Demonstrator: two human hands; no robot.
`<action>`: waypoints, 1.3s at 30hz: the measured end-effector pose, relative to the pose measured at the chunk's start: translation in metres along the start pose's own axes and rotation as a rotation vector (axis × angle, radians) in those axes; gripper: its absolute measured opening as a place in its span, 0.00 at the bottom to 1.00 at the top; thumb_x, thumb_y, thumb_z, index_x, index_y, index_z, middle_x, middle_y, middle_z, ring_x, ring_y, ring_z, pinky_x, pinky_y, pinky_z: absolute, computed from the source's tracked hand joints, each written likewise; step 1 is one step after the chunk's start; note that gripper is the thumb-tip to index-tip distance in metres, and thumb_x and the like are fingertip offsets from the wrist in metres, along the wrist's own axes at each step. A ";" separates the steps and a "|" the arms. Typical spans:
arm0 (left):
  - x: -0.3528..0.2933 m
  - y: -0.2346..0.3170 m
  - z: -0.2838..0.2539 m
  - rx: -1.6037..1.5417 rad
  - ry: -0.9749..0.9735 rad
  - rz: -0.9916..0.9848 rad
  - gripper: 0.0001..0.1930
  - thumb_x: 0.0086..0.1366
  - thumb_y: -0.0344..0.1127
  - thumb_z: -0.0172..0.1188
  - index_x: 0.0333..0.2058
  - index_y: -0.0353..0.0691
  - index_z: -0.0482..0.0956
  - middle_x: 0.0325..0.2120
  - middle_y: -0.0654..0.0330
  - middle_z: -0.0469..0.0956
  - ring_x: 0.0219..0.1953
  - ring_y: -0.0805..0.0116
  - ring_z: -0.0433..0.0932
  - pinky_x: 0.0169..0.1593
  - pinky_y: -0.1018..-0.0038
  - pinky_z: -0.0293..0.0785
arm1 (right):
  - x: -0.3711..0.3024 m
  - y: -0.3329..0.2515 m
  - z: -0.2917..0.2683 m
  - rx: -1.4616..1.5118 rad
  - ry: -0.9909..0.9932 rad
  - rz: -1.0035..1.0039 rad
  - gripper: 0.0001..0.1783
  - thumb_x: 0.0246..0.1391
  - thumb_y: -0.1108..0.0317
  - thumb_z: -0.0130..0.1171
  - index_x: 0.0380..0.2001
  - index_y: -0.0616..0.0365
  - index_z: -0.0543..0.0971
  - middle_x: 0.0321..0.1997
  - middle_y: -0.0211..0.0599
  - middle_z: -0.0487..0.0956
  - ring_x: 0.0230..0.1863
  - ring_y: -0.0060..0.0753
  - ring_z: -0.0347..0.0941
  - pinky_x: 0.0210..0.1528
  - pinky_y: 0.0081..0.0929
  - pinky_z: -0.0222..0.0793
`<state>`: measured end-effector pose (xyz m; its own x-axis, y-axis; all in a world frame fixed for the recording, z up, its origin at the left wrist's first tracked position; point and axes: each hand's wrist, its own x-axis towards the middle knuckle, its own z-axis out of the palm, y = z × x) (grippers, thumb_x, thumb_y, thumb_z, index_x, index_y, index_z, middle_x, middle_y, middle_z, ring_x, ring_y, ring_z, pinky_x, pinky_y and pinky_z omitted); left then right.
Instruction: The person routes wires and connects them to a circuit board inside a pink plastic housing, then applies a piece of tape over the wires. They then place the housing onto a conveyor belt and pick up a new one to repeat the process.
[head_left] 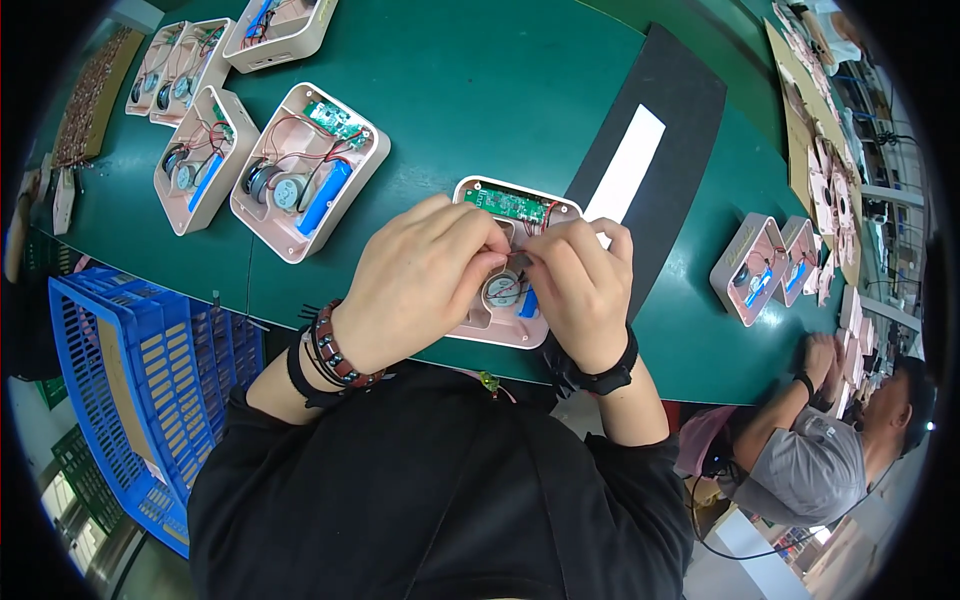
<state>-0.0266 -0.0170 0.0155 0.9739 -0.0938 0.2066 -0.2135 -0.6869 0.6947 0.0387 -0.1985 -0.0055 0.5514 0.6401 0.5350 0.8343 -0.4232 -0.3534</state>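
In front of me on the green table lies a pale pink plastic housing (470, 332), its open side up. Inside it show a green circuit board (510, 203), a round speaker (502, 290) and part of a blue battery (529, 303). My left hand (425, 255) is over the housing's left side, thumb and index finger pinched together. Close against it, my right hand (580, 280) pinches too, above the speaker. Between the fingertips runs something thin, seemingly a wire, too small to make out surely. My hands cover much of the housing's middle.
More pink housings (310, 170) with boards, speakers and batteries stand at the left and back left. A black mat (690, 90) with a white strip (628, 165) lies right of my work. Housings (748, 270) and a co-worker (810, 460) are far right. A blue crate (130, 320) stands left.
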 end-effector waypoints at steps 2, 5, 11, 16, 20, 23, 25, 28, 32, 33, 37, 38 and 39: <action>-0.002 0.002 0.000 0.009 -0.003 -0.005 0.05 0.59 0.30 0.61 0.30 0.38 0.73 0.27 0.60 0.76 0.34 0.59 0.75 0.36 0.65 0.71 | 0.001 0.000 -0.004 -0.022 -0.043 -0.068 0.13 0.35 0.77 0.67 0.28 0.57 0.77 0.27 0.30 0.75 0.29 0.32 0.72 0.39 0.29 0.64; -0.004 0.004 0.004 -0.152 0.070 -0.170 0.05 0.60 0.32 0.61 0.30 0.40 0.74 0.25 0.63 0.77 0.32 0.61 0.75 0.36 0.65 0.68 | -0.001 0.000 -0.004 -0.057 -0.065 -0.130 0.13 0.34 0.77 0.66 0.28 0.56 0.77 0.27 0.29 0.75 0.28 0.32 0.72 0.38 0.29 0.65; -0.002 0.004 0.006 0.120 0.053 -0.033 0.05 0.61 0.35 0.62 0.31 0.43 0.76 0.24 0.67 0.78 0.32 0.65 0.74 0.38 0.67 0.61 | -0.005 0.000 -0.001 -0.116 -0.007 -0.198 0.13 0.34 0.77 0.65 0.28 0.56 0.77 0.27 0.28 0.75 0.27 0.31 0.72 0.37 0.31 0.66; -0.001 0.003 0.005 0.009 0.031 -0.097 0.04 0.61 0.35 0.61 0.32 0.45 0.77 0.25 0.68 0.79 0.33 0.67 0.74 0.39 0.68 0.58 | -0.005 0.005 0.000 0.049 0.023 -0.182 0.13 0.35 0.77 0.65 0.29 0.55 0.78 0.28 0.27 0.77 0.28 0.28 0.73 0.40 0.32 0.68; -0.001 0.000 0.003 -0.071 -0.003 -0.098 0.03 0.60 0.33 0.62 0.34 0.45 0.79 0.24 0.69 0.77 0.31 0.69 0.72 0.40 0.70 0.57 | -0.007 0.007 -0.001 0.075 0.023 -0.219 0.13 0.36 0.77 0.65 0.30 0.55 0.78 0.30 0.26 0.78 0.30 0.26 0.75 0.41 0.31 0.69; -0.001 -0.001 0.004 -0.088 -0.016 -0.085 0.04 0.59 0.32 0.63 0.34 0.45 0.81 0.24 0.69 0.77 0.31 0.70 0.71 0.41 0.71 0.57 | -0.008 0.006 -0.002 0.081 0.023 -0.197 0.13 0.36 0.77 0.66 0.30 0.54 0.78 0.31 0.27 0.80 0.31 0.26 0.76 0.41 0.30 0.70; -0.002 -0.001 0.005 -0.071 -0.013 -0.073 0.04 0.59 0.32 0.63 0.33 0.46 0.81 0.25 0.69 0.77 0.31 0.71 0.71 0.41 0.71 0.56 | -0.008 0.006 -0.001 0.087 0.039 -0.188 0.13 0.36 0.77 0.67 0.30 0.55 0.78 0.31 0.28 0.80 0.31 0.27 0.76 0.41 0.30 0.70; 0.000 0.001 0.003 -0.065 -0.026 -0.087 0.02 0.59 0.33 0.61 0.32 0.47 0.80 0.26 0.70 0.79 0.33 0.70 0.74 0.41 0.69 0.57 | -0.006 0.006 0.002 0.096 0.073 -0.171 0.14 0.36 0.78 0.67 0.30 0.55 0.78 0.30 0.29 0.79 0.30 0.29 0.75 0.39 0.29 0.70; 0.000 0.001 0.006 -0.057 -0.025 -0.089 0.01 0.59 0.33 0.61 0.30 0.47 0.80 0.27 0.70 0.80 0.35 0.69 0.75 0.42 0.68 0.57 | -0.006 0.005 0.005 0.120 0.120 -0.124 0.14 0.36 0.79 0.69 0.30 0.57 0.78 0.29 0.30 0.79 0.28 0.32 0.74 0.37 0.28 0.70; 0.000 0.001 0.006 -0.054 -0.020 -0.087 0.01 0.59 0.33 0.61 0.29 0.47 0.80 0.27 0.70 0.80 0.35 0.69 0.75 0.42 0.68 0.57 | -0.006 0.005 0.005 0.118 0.126 -0.124 0.14 0.36 0.79 0.69 0.30 0.57 0.78 0.29 0.31 0.79 0.28 0.33 0.74 0.37 0.28 0.70; 0.001 0.002 0.007 -0.033 0.009 -0.046 0.00 0.58 0.32 0.61 0.29 0.47 0.79 0.26 0.69 0.79 0.34 0.69 0.75 0.41 0.68 0.57 | -0.005 0.005 0.006 0.110 0.136 -0.108 0.14 0.37 0.78 0.69 0.30 0.58 0.77 0.28 0.31 0.79 0.28 0.34 0.74 0.35 0.28 0.69; 0.002 0.002 0.007 -0.033 0.010 -0.044 0.00 0.58 0.32 0.61 0.29 0.47 0.79 0.26 0.69 0.79 0.34 0.69 0.75 0.41 0.68 0.57 | -0.005 0.004 0.006 0.106 0.134 -0.089 0.14 0.37 0.78 0.70 0.30 0.58 0.77 0.28 0.32 0.78 0.29 0.34 0.74 0.34 0.28 0.69; 0.002 0.002 0.007 -0.012 0.012 -0.046 0.01 0.58 0.32 0.61 0.29 0.46 0.78 0.26 0.69 0.79 0.34 0.68 0.75 0.41 0.68 0.57 | -0.005 0.004 0.006 0.101 0.133 -0.070 0.14 0.37 0.78 0.70 0.29 0.58 0.77 0.28 0.32 0.78 0.29 0.34 0.74 0.34 0.28 0.68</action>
<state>-0.0245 -0.0237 0.0129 0.9819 -0.0537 0.1818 -0.1691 -0.6813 0.7122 0.0392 -0.1994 -0.0137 0.4925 0.5722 0.6557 0.8701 -0.3095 -0.3835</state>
